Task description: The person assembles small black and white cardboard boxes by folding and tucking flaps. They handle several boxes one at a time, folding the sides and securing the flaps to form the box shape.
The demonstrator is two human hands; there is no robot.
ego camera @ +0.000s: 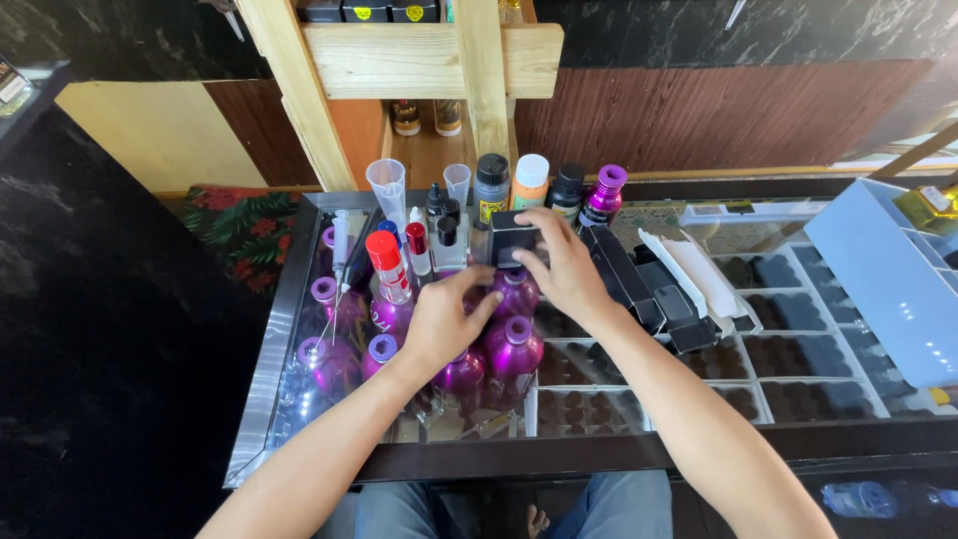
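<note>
Glass counter [299, 260], right hand [564, 269] gripping black box [509, 238], left hand [439, 319] clasping purple bottle [515, 291]

Glass-topped display counter [299, 329], metal-edged, compartments visible beneath the glass. Behind its far edge: pale wooden frame [469, 70] with shelf; brown wood-grain wall panel [718, 115]; dark marbled wall [778, 30] above. Left of counter: black marbled surface [100, 329]; floral red cloth [239, 225] at the far left corner. Daylight, bright.
</note>
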